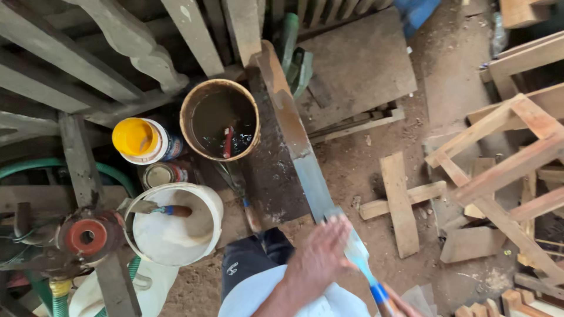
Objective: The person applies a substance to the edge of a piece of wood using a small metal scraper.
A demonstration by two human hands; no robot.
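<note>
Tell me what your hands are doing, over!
Left hand flat on the long board, blurred. Right hand barely in view, gripping blue-handled scraper at board's near end. Brown bucket touching board's left side.

Round brown bucket (220, 119) holds dark liquid, a red-handled tool standing in it. Yellow-lidded can (141, 140) just left of it; small open tin (160, 174) below. White plastic bucket (176, 226) with a wooden-handled scraper (158, 208) across its rim. Loose pale wooden offcuts (399, 202) on dirt floor (452, 76), right.
</note>
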